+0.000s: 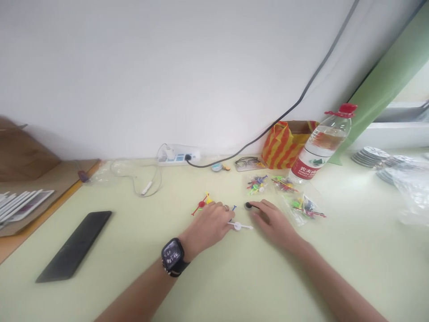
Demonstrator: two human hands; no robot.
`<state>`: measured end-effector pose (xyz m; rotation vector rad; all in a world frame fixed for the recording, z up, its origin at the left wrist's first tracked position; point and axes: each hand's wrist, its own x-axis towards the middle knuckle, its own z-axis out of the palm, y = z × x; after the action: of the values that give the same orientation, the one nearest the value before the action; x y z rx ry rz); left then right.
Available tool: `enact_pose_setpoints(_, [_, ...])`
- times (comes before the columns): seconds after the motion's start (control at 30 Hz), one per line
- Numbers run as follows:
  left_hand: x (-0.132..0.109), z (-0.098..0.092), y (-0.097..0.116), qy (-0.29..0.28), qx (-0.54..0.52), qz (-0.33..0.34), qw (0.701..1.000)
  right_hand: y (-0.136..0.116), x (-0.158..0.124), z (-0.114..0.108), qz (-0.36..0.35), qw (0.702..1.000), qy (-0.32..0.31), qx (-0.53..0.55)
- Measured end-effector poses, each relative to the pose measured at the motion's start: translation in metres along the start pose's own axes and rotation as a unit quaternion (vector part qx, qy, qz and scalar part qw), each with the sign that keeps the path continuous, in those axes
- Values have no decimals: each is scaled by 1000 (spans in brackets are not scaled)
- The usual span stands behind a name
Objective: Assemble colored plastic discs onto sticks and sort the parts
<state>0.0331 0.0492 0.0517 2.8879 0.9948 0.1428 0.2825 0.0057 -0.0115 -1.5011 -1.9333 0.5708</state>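
Note:
My left hand [210,223], with a black watch on the wrist, rests on the pale green table [214,277] with its fingers curled over a white stick-and-disc piece [238,226]. A red piece [200,205] and a yellow piece [208,200] lie just beyond its knuckles, and a small blue piece [233,208] sits by the fingertips. My right hand [273,221] lies palm down, its index fingertip touching a black disc piece [248,205]. Three clear bags of coloured pieces [257,184] [284,183] [304,208] lie beyond the right hand.
A water bottle [320,150] with a red cap leans at the back right, beside an orange-and-yellow bag [284,144]. A power strip [179,156] and white cable sit by the wall. A black flat slab [75,246] lies at the left, and stacked discs [370,156] at far right.

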Motion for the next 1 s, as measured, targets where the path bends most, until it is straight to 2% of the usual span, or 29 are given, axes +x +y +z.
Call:
enact_pose_setpoints(0.23, [1,0,-8,-8,-18,3,1000,3,-2,5,-5,1000,12,-10])
enact_pose_setpoints(0.37, [1,-2,-5,-19,-25,13,999,3,-1,5,-7,1000,7,-8])
enact_pose_setpoints(0.53, [1,-4,-2,-11,-17,18,1000,-4,-1,0,-9,999,40,8])
enact_pose_setpoints(0.77, [0,-1,-1,-13,-11,3,1000,-26,-8,11,-54,998,-23,-27])
enact_pose_setpoints(1.0, [1,-1,-7,9,-42,-30,999,-21,-5,15,-25,999,-10,-41])
